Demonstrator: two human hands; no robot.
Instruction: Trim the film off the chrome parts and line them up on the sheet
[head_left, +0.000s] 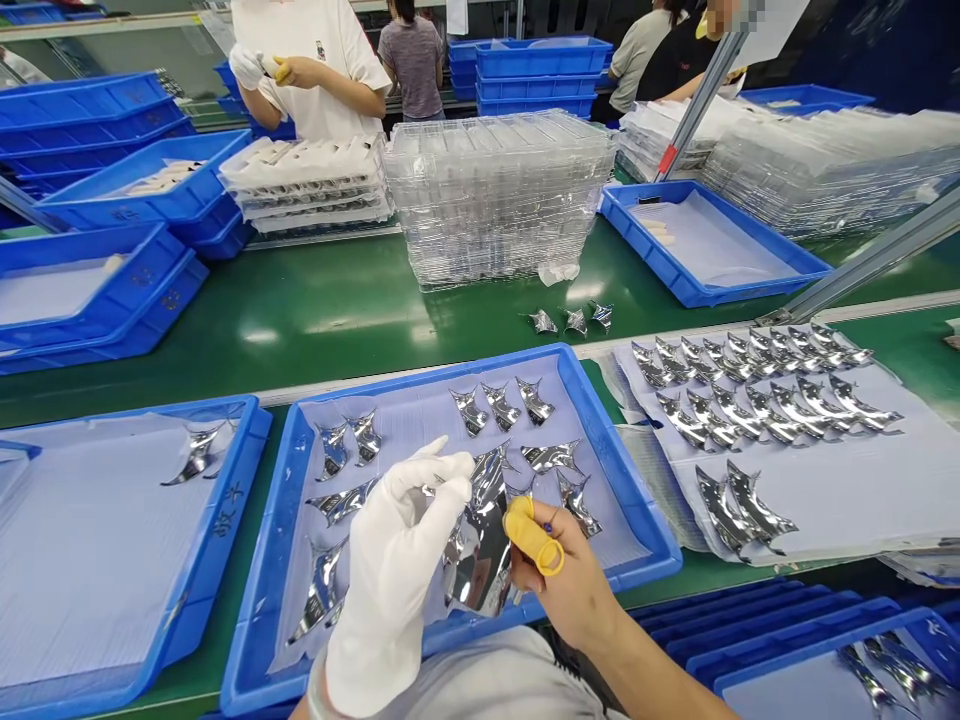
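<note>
A blue plastic tray (427, 375), lined with a pale sheet, is shown on a green table (300, 330), with several curved mirror-finish metal pieces (500, 407) laid out on the sheet. A second blue tray (247, 425) is seen to the left, with one such piece on its lining. Further pieces are arranged in rows on a lined sheet (825, 500) to the right. A stack of clear plastic trays (495, 200) is placed beyond, with three loose pieces (570, 320) on the table in front of it.

The left hand (394, 560) is gloved in white and raised, its fingers pressed together, their tips beside the held piece; contact cannot be determined. The right hand (562, 580) is bare, with yellow finger cots (520, 520), and is pinched on a curved mirror-finish piece (476, 560). This bright, reflective piece is held just above the first tray, partly hidden by the hands.
</note>
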